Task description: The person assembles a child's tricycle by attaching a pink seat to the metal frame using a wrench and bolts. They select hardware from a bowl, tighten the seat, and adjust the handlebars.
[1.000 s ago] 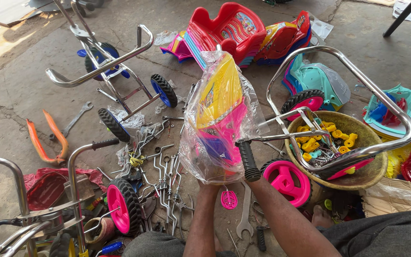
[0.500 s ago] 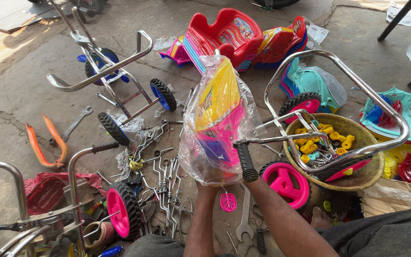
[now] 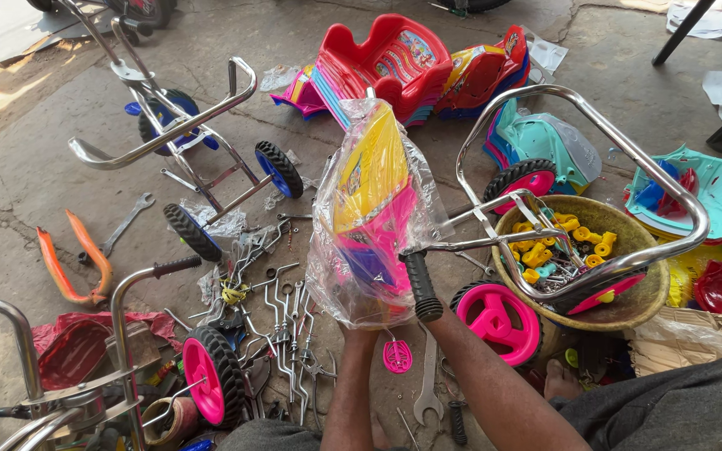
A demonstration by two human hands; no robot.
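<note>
Hands: left hand (image 3: 359, 327) and right hand (image 3: 428, 321) are both reaching up from below under a plastic-wrapped toy part (image 3: 367, 219); the fingers are hidden behind the bag, so I cannot tell how far they are closing.
Wrapped part: yellow, pink and purple plastic piece inside a clear bag, standing upright just above the fingers.
Handlebar grip (image 3: 420, 286): black, lying across the bag's lower right corner, just beside the right fingers.
Below the fingers: pink pedal (image 3: 397, 356) and a spanner (image 3: 428, 392) are lying on the concrete floor (image 3: 35, 167).
Right of the fingers: pink wheel (image 3: 499, 321), then a basket (image 3: 637, 305) of small yellow fittings.
</note>
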